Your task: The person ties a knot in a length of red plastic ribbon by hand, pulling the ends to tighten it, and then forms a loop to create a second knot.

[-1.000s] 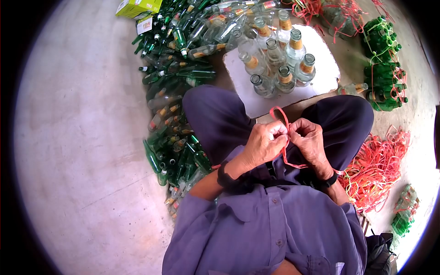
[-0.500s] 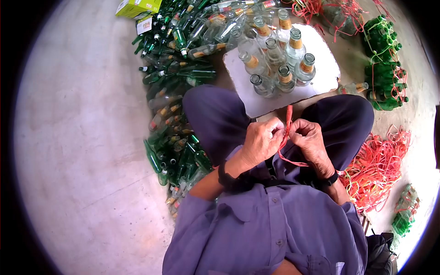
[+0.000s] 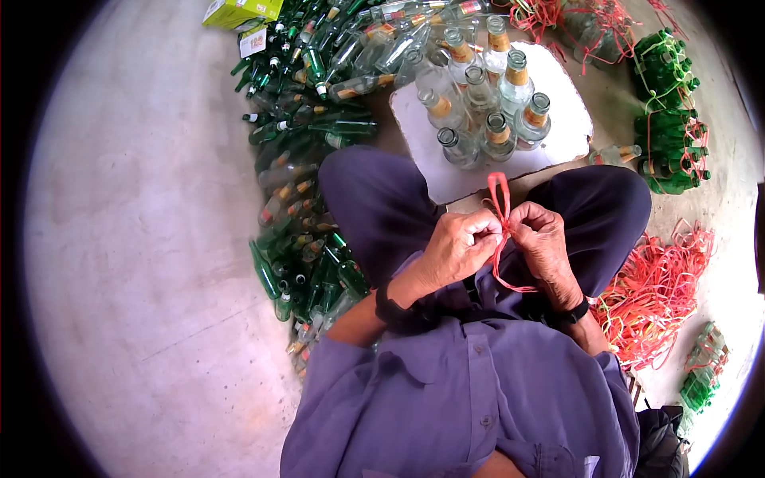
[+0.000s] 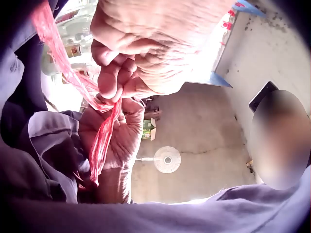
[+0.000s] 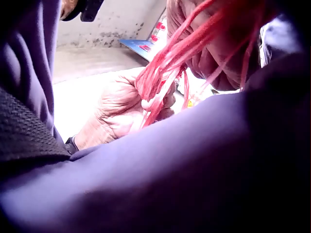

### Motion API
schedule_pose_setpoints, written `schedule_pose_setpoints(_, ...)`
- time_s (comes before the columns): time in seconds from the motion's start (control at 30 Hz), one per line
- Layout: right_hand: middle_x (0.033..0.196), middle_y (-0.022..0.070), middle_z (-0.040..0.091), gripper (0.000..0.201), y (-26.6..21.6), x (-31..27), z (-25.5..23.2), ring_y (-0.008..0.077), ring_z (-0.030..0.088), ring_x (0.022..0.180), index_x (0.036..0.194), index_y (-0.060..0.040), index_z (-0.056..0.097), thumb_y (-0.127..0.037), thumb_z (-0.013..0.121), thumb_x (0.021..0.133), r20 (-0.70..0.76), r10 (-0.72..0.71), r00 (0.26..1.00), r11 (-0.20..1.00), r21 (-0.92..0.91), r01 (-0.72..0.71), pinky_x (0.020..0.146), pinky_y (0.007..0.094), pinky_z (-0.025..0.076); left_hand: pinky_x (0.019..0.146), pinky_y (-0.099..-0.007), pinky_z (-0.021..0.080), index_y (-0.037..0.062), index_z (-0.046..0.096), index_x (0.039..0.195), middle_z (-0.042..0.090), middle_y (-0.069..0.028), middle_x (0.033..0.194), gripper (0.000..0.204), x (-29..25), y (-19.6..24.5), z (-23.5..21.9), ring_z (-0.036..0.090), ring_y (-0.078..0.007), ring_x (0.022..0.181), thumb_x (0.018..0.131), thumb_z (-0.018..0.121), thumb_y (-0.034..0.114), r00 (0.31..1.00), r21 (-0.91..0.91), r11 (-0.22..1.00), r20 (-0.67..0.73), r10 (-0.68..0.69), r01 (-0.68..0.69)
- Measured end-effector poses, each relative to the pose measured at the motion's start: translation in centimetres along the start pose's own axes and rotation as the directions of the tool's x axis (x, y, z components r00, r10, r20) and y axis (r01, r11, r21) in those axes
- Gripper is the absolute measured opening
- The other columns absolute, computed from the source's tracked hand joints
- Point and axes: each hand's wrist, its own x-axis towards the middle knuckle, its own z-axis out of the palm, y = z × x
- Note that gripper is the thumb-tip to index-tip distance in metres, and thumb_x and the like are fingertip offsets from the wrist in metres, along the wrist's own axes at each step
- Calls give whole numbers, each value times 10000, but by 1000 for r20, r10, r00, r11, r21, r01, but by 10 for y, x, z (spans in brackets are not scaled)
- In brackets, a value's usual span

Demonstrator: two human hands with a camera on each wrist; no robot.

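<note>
A: Item one?
B: Red plastic string [image 3: 500, 209], centre of the head view, just below the white board [image 3: 562, 131]. Pinched between both hands above the lap; loop standing up past the fingertips, tail hanging down toward the shirt.

A: Left hand [image 3: 460, 247]?
B: Fingers curled, thumb and forefinger nipping the string at the crossing. Same grip plain in the left wrist view [image 4: 104, 109].

A: Right hand [image 3: 542, 243]?
B: Likewise closed on the string, fingertips meeting the left hand's. Touching, not apart.

A: Handling?
B: Judged very light, limp, flat and ribbon-like; frayed into thin strands in the right wrist view [image 5: 160, 80]. Probably slick, so prone to slipping through a loose pinch. Not fragile, though likely to split lengthwise.

A: Where to hold?
B: Close to the crossing, one pinch either side. Further out, too floppy to control.

A: Surroundings?
B: Clear glass bottles [image 3: 486, 95] upright on the white board, upper centre. Heap of green bottles [image 3: 307, 159] lying on the floor, upper left to centre left. Tied bundles of green bottles [image 3: 669, 111], upper right. Loose pile of red string [image 3: 657, 291], right of centre. Green carton [image 3: 239, 12], top left.

A: Breakables?
B: Bottles only; well apart from the hands.
</note>
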Motion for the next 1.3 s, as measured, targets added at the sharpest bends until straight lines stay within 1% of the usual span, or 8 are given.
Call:
schedule_pose_setpoints(0.2,773,-39,615,32,1,2,1,38,523,708,806,-26,642,4,648,815,2,14,1000,999,41,-14,673,197,419,612,-243,515,-47,645,938,691,-58,762,104,4,3,-5,639,-73,689,931,635,56,963,-158,950,34,-268,270)
schedule_pose_setpoints(0.27,773,-41,613,34,-1,2,2,38,521,707,805,-25,642,7,645,815,-6,16,1000,999,34,-16,674,197,418,595,-232,500,-52,645,964,688,-54,775,142,7,-1,-3,614,-59,673,958,623,88,988,-94,994,-141,-67,54)
schedule_pose_setpoints(0.33,776,-41,615,39,-2,1,2,38,521,710,806,-23,646,14,646,819,9,33,999,999,19,-33,676,197,419,570,-217,475,-59,643,995,685,-46,784,168,9,-4,-2,584,-43,638,968,614,104,987,-50,999,-163,-8,0)
schedule_pose_setpoints(0.43,778,-40,619,42,-4,1,2,38,525,713,811,-19,651,21,647,824,27,38,999,999,20,-39,678,200,423,548,-212,455,-60,643,1012,679,-34,785,172,12,0,-5,549,-33,603,971,604,103,988,-129,984,-75,-133,123)
schedule_pose_setpoints(0.6,781,-40,624,33,0,1,1,34,532,718,820,-14,655,17,655,829,16,40,999,999,25,-41,676,200,431,551,-218,455,-46,652,997,664,-35,778,129,14,8,-8,534,-33,593,951,609,67,918,-324,859,123,-376,396)
schedule_pose_setpoints(0.83,794,-44,624,53,-4,-2,7,26,543,734,828,-10,642,40,653,839,24,-57,998,996,-67,59,687,201,461,553,-215,445,-44,647,935,650,-31,763,96,11,-9,4,563,-45,641,923,637,51,951,-337,896,-9,-309,288)
schedule_pose_setpoints(0.9,799,-46,623,59,-7,-5,10,25,543,736,825,-11,638,46,653,837,28,-83,996,992,-88,85,691,198,461,544,-213,425,-39,641,917,635,-21,753,94,11,-6,6,547,-41,642,924,631,54,936,-453,840,-32,-349,298)
schedule_pose_setpoints(1.3,829,-30,632,33,-7,-6,6,37,564,766,885,1,644,26,662,872,43,-73,996,997,-6,73,729,200,468,490,-202,377,-31,632,902,622,-12,711,107,12,4,5,481,-24,535,936,621,69,929,-449,833,-15,-369,324)
